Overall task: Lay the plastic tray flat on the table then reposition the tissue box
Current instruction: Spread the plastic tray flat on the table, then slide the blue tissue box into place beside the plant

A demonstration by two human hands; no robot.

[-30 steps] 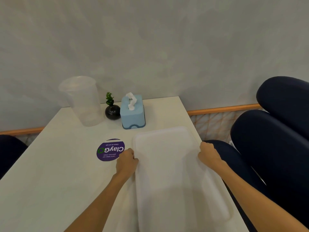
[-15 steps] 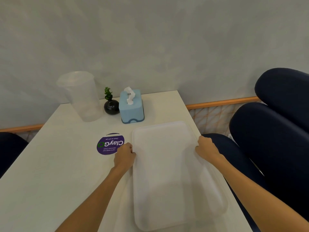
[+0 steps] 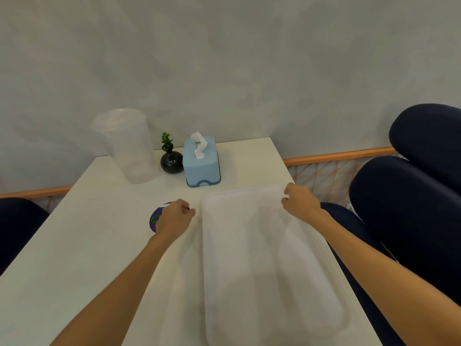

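Note:
The translucent white plastic tray [image 3: 262, 258] lies flat on the right side of the white table [image 3: 87, 245], its long side running away from me. My right hand [image 3: 300, 204] is at the tray's far right corner, with its fingers curled over the rim. My left hand [image 3: 174, 218] hovers just left of the tray's far left corner with a small gap to the rim; its fingers are curled and hold nothing. The light blue tissue box [image 3: 201, 162], with a white tissue sticking out of its top, stands upright just beyond the tray, near the wall.
A tall clear plastic container [image 3: 127, 146] and a small black vase with a green sprig [image 3: 171, 158] stand left of the tissue box. A round purple sticker [image 3: 155, 219] lies partly under my left hand. Dark blue seat cushions [image 3: 411, 208] flank the table's right edge.
The tray has settled flat on the table. My left hand let go of its left edge and moved left over the sticker. My right hand slid forward to the far right corner.

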